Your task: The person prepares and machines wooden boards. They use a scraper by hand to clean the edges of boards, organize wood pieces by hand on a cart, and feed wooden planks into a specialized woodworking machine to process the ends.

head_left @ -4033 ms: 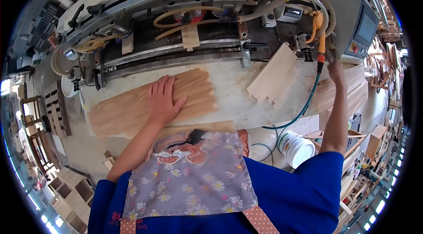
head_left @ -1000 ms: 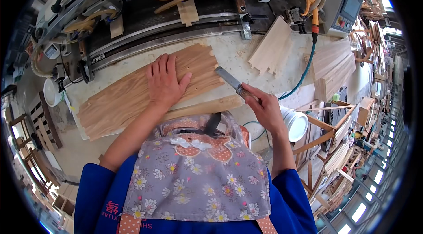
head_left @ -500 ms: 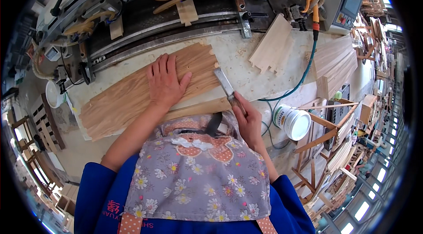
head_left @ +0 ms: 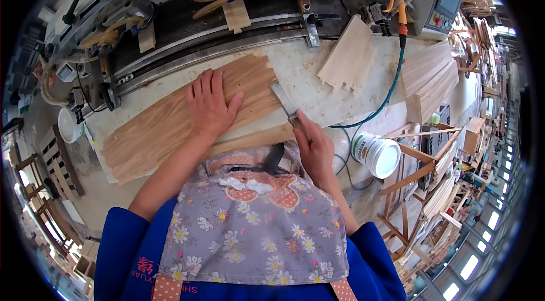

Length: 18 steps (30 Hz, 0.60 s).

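Note:
A wide brown wooden board (head_left: 156, 128) lies slantwise on the pale worktop (head_left: 318, 109). My left hand (head_left: 212, 103) presses flat on it, fingers stretched out and thumb apart, holding nothing. In my right hand (head_left: 314, 145), the fingers are wrapped round the handle of a chisel (head_left: 284, 101) with a flat grey metal blade. Its blade tip is at the right end of the board; whether it touches the edge I cannot tell. A narrower wooden strip (head_left: 250, 141) lies between the board and my apron.
Behind the worktop runs a clamping machine with metal rails (head_left: 210, 43) and hoses. Pale notched boards (head_left: 346, 57) lie to the right, with more boards (head_left: 434, 71) beyond. A teal hose (head_left: 392, 94) crosses the worktop's right side. A white bucket (head_left: 381, 157) stands near wooden frames.
The chisel and my right hand have shifted slightly left, along the board's right end. My left hand stays on the board.

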Each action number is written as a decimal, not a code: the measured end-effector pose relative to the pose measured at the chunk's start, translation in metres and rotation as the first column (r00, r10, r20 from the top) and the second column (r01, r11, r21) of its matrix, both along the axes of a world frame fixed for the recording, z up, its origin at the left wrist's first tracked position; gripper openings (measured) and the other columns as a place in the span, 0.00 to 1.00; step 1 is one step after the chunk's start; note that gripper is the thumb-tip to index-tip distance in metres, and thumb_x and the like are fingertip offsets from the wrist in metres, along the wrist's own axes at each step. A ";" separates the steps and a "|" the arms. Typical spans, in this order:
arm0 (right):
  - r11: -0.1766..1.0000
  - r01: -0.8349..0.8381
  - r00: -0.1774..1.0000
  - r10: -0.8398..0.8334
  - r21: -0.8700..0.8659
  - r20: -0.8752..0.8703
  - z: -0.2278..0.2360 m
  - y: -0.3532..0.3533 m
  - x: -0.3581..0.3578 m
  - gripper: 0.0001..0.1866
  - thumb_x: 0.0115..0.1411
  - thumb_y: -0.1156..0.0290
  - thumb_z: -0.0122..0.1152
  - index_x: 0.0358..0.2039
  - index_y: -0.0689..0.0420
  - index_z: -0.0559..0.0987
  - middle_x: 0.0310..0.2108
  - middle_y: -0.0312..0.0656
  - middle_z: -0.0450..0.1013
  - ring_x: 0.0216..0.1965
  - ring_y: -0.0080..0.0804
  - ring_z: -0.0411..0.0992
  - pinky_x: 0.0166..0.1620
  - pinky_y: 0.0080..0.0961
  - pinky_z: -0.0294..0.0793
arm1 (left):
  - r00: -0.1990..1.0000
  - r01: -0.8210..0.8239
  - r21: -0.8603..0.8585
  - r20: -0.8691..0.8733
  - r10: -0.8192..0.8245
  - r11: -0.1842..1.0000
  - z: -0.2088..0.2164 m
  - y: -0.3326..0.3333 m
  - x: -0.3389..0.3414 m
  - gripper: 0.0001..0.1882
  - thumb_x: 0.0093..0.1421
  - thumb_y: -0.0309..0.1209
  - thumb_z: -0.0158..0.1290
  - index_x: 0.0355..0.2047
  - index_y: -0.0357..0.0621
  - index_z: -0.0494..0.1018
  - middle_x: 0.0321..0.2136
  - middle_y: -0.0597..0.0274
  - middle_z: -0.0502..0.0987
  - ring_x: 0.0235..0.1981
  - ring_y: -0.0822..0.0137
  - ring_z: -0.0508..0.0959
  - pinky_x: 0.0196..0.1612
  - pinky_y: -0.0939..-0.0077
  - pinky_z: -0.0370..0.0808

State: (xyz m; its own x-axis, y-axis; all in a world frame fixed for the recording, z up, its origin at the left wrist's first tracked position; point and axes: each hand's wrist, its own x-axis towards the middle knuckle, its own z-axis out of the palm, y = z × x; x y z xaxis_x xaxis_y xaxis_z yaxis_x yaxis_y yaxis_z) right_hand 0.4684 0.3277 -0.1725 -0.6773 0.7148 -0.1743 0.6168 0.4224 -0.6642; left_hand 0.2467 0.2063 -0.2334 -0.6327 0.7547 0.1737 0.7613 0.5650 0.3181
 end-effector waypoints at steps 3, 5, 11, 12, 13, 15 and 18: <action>0.999 0.025 0.999 -0.026 0.034 0.032 -0.005 0.006 -0.020 0.20 0.61 0.71 0.60 0.55 0.55 0.75 0.40 0.45 0.79 0.41 0.40 0.77 0.46 0.28 0.73 | 1.000 0.002 -0.004 0.001 -0.002 1.000 -0.002 -0.001 -0.001 0.32 0.58 0.49 0.54 0.56 0.39 0.64 0.55 0.48 0.68 0.56 0.50 0.65 0.60 0.55 0.57; 0.995 0.088 0.993 -0.091 -0.045 -0.074 -0.022 0.011 -0.017 0.21 0.62 0.71 0.59 0.56 0.55 0.75 0.37 0.42 0.79 0.36 0.32 0.76 0.41 0.25 0.73 | 1.000 0.002 0.001 0.002 -0.002 1.000 -0.002 -0.001 -0.002 0.33 0.58 0.49 0.54 0.56 0.39 0.64 0.55 0.48 0.68 0.56 0.50 0.65 0.60 0.55 0.57; 0.800 0.184 0.969 -0.244 -0.571 -0.029 0.002 0.052 0.029 0.21 0.64 0.69 0.56 0.58 0.53 0.75 0.28 0.29 0.76 0.19 0.10 0.60 0.21 0.11 0.59 | 1.000 -0.003 -0.008 0.008 0.003 1.000 -0.002 0.000 0.001 0.33 0.59 0.49 0.54 0.56 0.39 0.64 0.55 0.48 0.67 0.56 0.50 0.65 0.60 0.55 0.57; 0.787 0.160 0.981 -0.194 -0.595 0.006 0.013 0.056 0.035 0.21 0.64 0.68 0.57 0.58 0.53 0.75 0.28 0.29 0.76 0.20 0.10 0.60 0.22 0.11 0.59 | 1.000 -0.002 -0.010 -0.001 0.002 1.000 -0.003 -0.001 0.001 0.33 0.59 0.49 0.53 0.57 0.39 0.64 0.55 0.48 0.67 0.56 0.50 0.65 0.60 0.55 0.57; 0.787 0.162 0.981 -0.195 -0.596 0.008 0.021 0.061 0.038 0.21 0.64 0.68 0.57 0.58 0.53 0.75 0.28 0.29 0.76 0.20 0.10 0.60 0.22 0.11 0.59 | 1.000 -0.003 -0.012 -0.015 0.003 1.000 -0.003 -0.001 0.000 0.33 0.59 0.49 0.53 0.57 0.39 0.64 0.55 0.48 0.67 0.56 0.50 0.65 0.60 0.55 0.57; 0.830 0.029 1.000 -0.019 -0.557 0.024 0.031 0.067 0.040 0.20 0.64 0.68 0.59 0.57 0.54 0.76 0.31 0.30 0.76 0.24 0.13 0.64 0.28 0.13 0.66 | 1.000 0.001 -0.015 -0.012 -0.001 1.000 -0.002 -0.002 0.000 0.33 0.59 0.49 0.53 0.57 0.39 0.63 0.55 0.48 0.67 0.56 0.50 0.65 0.60 0.55 0.57; 0.870 -0.050 0.999 0.051 -0.490 -0.011 0.027 0.071 0.039 0.19 0.63 0.71 0.61 0.54 0.55 0.77 0.33 0.31 0.76 0.30 0.18 0.66 0.36 0.18 0.70 | 1.000 0.008 -0.017 -0.011 -0.008 1.000 -0.002 -0.001 -0.001 0.33 0.59 0.49 0.53 0.57 0.39 0.63 0.55 0.48 0.67 0.56 0.50 0.65 0.60 0.55 0.57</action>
